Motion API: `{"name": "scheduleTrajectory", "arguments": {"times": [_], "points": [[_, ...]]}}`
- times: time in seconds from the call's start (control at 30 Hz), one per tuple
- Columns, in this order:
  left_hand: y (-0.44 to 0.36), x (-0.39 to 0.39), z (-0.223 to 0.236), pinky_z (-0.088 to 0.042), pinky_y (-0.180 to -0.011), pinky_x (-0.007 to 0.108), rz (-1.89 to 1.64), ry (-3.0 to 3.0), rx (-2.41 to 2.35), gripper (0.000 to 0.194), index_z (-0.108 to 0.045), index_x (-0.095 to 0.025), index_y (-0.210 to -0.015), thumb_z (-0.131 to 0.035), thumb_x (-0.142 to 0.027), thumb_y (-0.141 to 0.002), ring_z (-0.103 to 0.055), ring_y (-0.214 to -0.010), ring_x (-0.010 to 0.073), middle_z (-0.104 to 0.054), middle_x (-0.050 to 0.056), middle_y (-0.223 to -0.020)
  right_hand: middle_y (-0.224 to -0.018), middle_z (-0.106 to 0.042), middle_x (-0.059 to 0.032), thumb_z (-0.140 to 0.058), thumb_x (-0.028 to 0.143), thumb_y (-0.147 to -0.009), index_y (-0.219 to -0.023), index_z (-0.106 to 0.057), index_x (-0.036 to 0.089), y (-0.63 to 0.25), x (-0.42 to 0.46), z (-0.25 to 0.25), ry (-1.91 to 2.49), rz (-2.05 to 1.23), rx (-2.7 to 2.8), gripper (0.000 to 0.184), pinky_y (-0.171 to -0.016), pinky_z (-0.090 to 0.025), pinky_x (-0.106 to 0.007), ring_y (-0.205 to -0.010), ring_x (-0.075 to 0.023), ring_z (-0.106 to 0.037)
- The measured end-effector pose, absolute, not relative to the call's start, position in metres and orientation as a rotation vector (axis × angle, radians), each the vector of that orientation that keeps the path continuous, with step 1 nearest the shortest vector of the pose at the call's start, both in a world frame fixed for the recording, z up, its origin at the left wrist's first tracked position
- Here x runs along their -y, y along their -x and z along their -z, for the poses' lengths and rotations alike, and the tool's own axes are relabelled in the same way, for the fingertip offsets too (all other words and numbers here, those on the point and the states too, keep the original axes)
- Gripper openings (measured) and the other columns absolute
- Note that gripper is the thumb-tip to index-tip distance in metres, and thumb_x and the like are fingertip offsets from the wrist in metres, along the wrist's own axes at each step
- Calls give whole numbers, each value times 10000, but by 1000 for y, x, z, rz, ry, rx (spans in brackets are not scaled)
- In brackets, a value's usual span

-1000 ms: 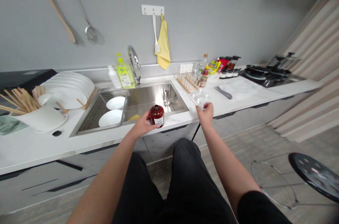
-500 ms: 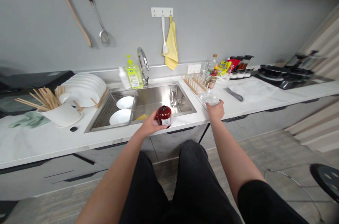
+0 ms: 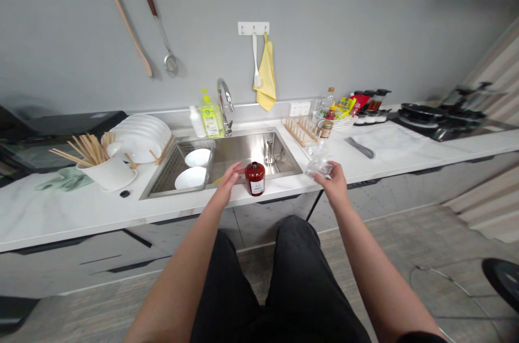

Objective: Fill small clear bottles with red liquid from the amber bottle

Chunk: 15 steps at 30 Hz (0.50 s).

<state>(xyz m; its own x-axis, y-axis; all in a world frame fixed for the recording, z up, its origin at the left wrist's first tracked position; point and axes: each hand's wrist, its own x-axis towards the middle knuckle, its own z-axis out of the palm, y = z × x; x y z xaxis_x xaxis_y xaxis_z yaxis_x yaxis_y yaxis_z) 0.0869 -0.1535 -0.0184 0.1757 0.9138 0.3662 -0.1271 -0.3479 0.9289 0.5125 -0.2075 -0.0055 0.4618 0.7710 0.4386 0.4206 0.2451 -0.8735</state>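
A dark red bottle (image 3: 255,178) with a white label stands on the counter's front edge, just before the steel sink (image 3: 243,154). My left hand (image 3: 230,179) is beside it on the left, fingers spread, just off the bottle. My right hand (image 3: 333,180) is closed on a clear plastic bag (image 3: 319,163) and holds it over the counter, right of the sink.
Two white bowls (image 3: 192,168) sit in the sink's rack. White plates (image 3: 140,138) and a chopstick holder (image 3: 103,167) stand at the left. A wooden rack (image 3: 300,129), condiment bottles (image 3: 343,108), a dark utensil (image 3: 360,147) and a stove (image 3: 440,119) lie to the right. A stool (image 3: 503,281) stands on the floor.
My left hand has let go of the red bottle, which now stands on the counter edge. My right hand has lifted the clear bag off the counter. The view has shifted back.
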Motion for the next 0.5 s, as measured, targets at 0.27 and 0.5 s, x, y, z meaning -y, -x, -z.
{"name": "scheduleTrajectory", "arguments": {"times": [0.27,0.5], "points": [[-101,205,-21,-589,-1086,457,-1721,-1320,-1070,532,-820,-201,-1155,-768,-692,-955,-755,-1198,297,-816,129,-1217,-1241,-777,-88,-1052,554,-654,-1339,-626,297,-435,268,-24,1074,-829,1314,846,-971,-679,-491,-1084,-326,-795],[-139,290,-87,-586,-1128,457,-1549,-1886,-977,317,-854,-244,-1226,-771,-494,-1047,-746,-1260,280,-799,115,-1307,-1443,-758,-121,-1057,478,-746,-1415,-640,303,-374,301,-39,889,-921,1466,807,-1109,-662,-503,-1316,-344,-768]]}}
